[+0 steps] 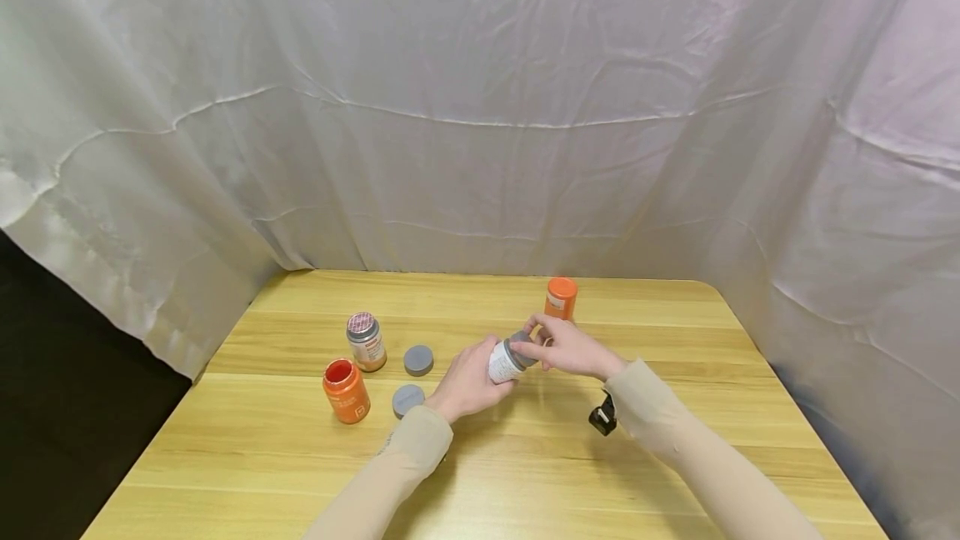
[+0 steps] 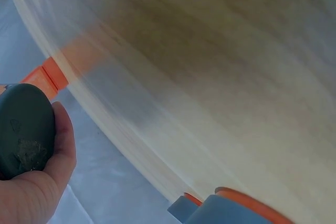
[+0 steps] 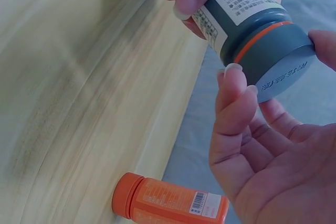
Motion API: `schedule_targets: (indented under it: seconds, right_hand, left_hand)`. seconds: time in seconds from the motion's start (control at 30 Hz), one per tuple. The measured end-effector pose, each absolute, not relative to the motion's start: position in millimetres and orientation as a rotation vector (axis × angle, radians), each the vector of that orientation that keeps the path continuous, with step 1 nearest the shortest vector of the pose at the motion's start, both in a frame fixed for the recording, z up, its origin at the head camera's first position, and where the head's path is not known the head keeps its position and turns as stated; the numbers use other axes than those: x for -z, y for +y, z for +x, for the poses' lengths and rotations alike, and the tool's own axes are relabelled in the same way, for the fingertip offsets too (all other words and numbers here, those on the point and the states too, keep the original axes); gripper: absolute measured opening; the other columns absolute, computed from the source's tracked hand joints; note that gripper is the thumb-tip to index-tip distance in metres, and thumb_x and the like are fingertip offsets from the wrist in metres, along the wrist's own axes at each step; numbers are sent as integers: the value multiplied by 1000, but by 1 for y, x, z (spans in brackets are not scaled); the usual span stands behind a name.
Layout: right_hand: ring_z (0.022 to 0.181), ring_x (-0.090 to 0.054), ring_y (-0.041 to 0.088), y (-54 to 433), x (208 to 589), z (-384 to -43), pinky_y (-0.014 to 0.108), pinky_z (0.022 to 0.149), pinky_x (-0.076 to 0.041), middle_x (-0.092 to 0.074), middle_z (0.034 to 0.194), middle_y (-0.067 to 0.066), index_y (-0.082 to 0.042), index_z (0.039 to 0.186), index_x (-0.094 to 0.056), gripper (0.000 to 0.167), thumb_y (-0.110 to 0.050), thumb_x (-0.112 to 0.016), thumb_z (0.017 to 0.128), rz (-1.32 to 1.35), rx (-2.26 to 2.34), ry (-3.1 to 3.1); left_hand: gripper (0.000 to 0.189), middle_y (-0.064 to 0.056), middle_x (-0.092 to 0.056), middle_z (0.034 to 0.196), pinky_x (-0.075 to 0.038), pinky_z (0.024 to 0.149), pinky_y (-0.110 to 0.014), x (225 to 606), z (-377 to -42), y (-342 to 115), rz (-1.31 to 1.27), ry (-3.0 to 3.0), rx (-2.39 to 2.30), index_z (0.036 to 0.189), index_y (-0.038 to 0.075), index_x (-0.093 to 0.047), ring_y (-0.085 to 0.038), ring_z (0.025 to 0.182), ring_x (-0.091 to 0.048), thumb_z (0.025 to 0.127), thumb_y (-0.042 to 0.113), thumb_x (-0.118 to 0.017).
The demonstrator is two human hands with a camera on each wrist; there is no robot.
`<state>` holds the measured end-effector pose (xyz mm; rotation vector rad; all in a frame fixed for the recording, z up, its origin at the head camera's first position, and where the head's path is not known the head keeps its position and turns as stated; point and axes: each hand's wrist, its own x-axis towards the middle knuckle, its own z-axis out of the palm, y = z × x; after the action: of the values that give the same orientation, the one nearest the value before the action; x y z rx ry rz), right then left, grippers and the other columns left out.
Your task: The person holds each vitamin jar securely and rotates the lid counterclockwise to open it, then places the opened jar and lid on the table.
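Plainly, the left hand (image 1: 468,377) grips the bottle (image 1: 502,363), long axis toward two o'clock, cap (image 3: 273,56) pinched in the right hand (image 1: 567,347)'s fingers (image 3: 235,109)

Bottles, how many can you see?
4. The white-labelled bottle is in the left hand; the lidless orange bottle and grey-necked bottle stand to the left; the far orange bottle stands beyond the right hand. More could be hidden.
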<state>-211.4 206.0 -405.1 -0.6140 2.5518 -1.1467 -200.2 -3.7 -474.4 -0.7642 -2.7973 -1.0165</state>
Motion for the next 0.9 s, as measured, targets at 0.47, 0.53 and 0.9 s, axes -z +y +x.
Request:
schedule_targets:
  seconds: [0.47,0.53,0.9]
  right_hand:
    - [77,-64,12,210,408,-209,28,68,-54,-69,99,9,-13,119,-57,37,-36,-70,94,-813,1106,2686]
    - [77,-64,11,210,409,-208,27,68,-54,-69,100,8,-14,120,-56,38,-36,-71,93,-819,1121,2692]
    - [73,-63,7,212,413,-208,25,67,-55,-70,103,7,-13,122,-58,40,-26,-77,89,-952,1148,2733]
  left_hand:
    - [46,2,-66,99,-50,71,-25,474,-200,-5,-756,-2800,1072,119,16,-55,-10,82,-61,83,29,-78]
    - [46,2,-66,98,-49,70,-25,474,-200,-6,-759,-2797,1080,119,16,-54,-9,82,-60,83,29,-78]
    - [47,2,-65,101,-50,73,-25,473,-198,-7,-774,-2796,1106,124,16,-53,-9,84,-60,84,30,-75]
